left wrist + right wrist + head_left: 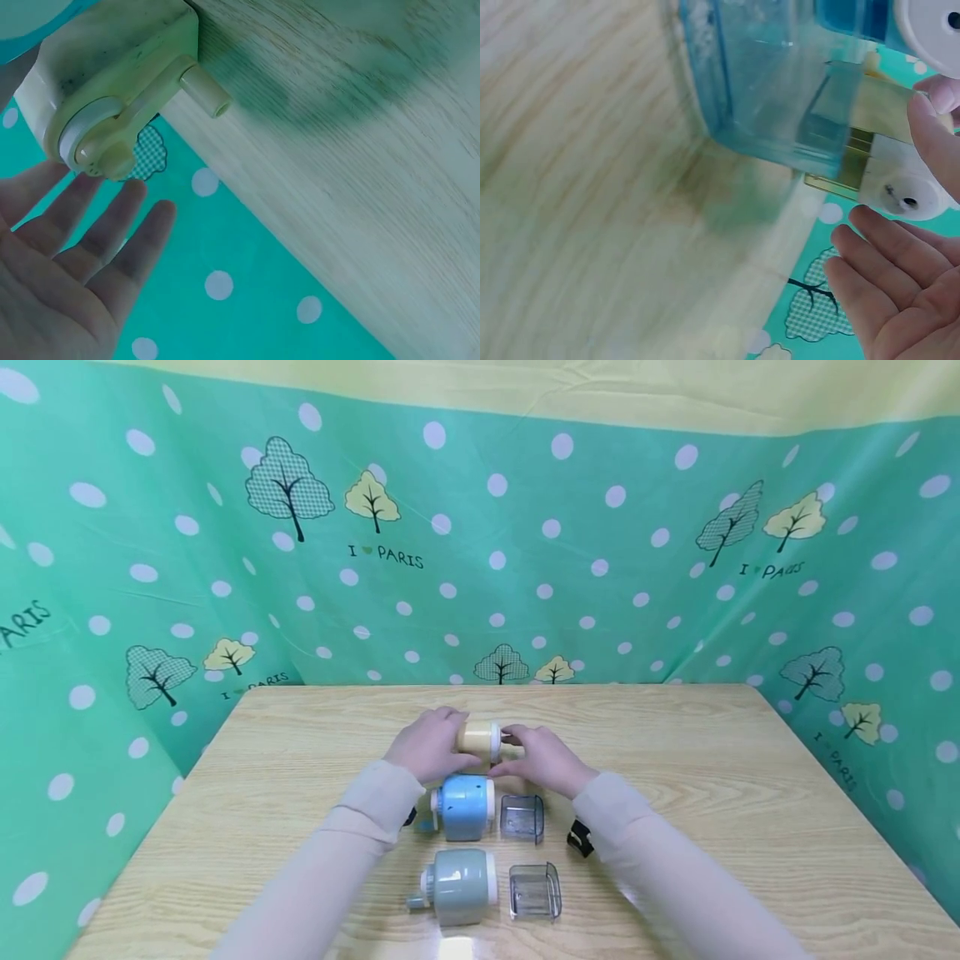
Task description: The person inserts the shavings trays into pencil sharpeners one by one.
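A yellow crank pencil sharpener (476, 739) with a white face lies farthest back in a column of three. My left hand (431, 747) holds its crank end, thumb on the near side and fingers on the far side. The sharpener's crank (150, 105) shows in the left wrist view. By the white face, my right hand (543, 760) has its thumb apart from its nearly straight fingers (885, 262). A translucent yellowish drawer (840, 169) shows beside that face in the right wrist view. Whether the right fingertips touch the sharpener is hidden.
Nearer me lie a blue sharpener (465, 808) and a grey-green sharpener (461, 887), cranks to the left. To their right are two clear drawers, the farther drawer (522, 818) and the nearer drawer (535, 892). A patterned green cloth (495, 610) hangs behind the wooden table (712, 777).
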The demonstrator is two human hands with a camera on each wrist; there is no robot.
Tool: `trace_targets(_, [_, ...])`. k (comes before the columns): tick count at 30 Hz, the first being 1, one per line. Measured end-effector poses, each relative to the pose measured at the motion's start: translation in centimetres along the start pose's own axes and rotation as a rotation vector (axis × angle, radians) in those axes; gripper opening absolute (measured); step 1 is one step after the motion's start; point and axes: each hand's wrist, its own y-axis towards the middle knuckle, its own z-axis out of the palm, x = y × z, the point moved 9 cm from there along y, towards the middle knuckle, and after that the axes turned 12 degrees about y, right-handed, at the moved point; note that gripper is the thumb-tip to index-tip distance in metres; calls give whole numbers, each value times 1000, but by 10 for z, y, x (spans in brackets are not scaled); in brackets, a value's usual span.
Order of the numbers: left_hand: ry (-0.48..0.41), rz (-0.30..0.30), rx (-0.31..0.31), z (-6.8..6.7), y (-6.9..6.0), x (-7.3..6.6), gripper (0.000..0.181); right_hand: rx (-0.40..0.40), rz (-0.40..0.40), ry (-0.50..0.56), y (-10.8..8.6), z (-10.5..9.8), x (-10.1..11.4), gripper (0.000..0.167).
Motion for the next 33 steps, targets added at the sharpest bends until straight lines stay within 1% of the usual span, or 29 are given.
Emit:
trace_targets(5, [24, 27, -42, -9, -6, -2, 76, -15, -40, -26, -8, -7, 6, 70])
trace_targets(10, [53, 61, -107, -17, -12, -5, 68, -14, -64, -50, -16, -12, 8, 73])
trace_targets(13, [56, 85, -152, -23, -16, -8, 62, -12, -84, -64, -21, -15, 10, 75])
trace_targets(17, [57, 128, -205, -30, -22, -14, 56, 0, -88, -58, -29, -15, 12, 74])
trace_targets(21, [70, 165, -230, -31, -30, -20, 53, 6, -86, -57, -38, -14, 11, 69])
trace_targets(27, [66, 183, -238, -29, -42, -24, 54, 6, -93, -56, -50, -12, 4, 70])
trace_targets(33, [60, 209, -268, -29, -51, -29, 58, 20, -97, -66, -57, -8, -5, 69])
